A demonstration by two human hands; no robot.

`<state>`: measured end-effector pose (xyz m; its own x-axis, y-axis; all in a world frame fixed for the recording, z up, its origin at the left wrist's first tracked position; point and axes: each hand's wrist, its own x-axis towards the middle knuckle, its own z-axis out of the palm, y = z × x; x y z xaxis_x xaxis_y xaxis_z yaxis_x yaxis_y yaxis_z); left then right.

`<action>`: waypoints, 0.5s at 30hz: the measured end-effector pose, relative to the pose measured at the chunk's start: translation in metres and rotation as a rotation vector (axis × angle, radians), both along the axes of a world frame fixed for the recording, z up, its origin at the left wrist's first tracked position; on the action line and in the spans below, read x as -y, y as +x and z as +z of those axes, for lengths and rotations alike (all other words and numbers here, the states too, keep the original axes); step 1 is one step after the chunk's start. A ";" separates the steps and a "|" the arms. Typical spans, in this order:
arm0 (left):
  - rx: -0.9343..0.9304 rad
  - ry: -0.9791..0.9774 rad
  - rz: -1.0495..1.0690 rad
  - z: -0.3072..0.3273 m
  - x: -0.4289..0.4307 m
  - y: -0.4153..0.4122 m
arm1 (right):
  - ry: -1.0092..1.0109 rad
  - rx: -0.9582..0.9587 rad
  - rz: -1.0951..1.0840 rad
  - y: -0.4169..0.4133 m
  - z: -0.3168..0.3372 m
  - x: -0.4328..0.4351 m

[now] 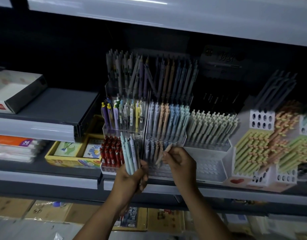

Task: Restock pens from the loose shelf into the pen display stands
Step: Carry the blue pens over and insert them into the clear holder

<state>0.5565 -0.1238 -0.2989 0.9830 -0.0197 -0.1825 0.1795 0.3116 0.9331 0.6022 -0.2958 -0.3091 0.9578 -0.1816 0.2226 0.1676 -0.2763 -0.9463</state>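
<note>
**A:** What is your left hand (132,175) doing?

**B:** Your fingers are curled round a bundle of pens (130,153), pale blue, lilac and white. The bundle stands nearly upright with its clip ends up, in front of the lower left part of the clear display stand (182,135).

**A:** And your right hand (179,161)?

**B:** It is just right of the left one. Your thumb and fingertips pinch a single beige pen (164,150), and your other fingers are folded in. The pen tilts up and to the right, with its top against the front of the stand's lowest tier, where pale pens already stand in rows. I cannot tell whether its lower end sits in a slot.

**A:** What is around the stand?

**B:** Red pens (111,151) fill the near left compartment, just left of your bundle. The upper tiers hold mixed and pastel pens. Touching the stand on the right, a white rack (210,163) carries cream pens (211,125). To the left, a yellow box (68,161) lies on the same shelf (45,179).
</note>
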 end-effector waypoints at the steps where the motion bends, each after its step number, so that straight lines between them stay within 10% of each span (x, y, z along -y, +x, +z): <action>1: -0.006 -0.005 0.001 0.000 0.000 -0.001 | -0.046 0.016 0.021 0.000 -0.003 -0.002; 15: -0.046 0.012 0.064 -0.003 -0.004 -0.007 | -0.523 -0.007 -0.124 0.002 -0.021 -0.029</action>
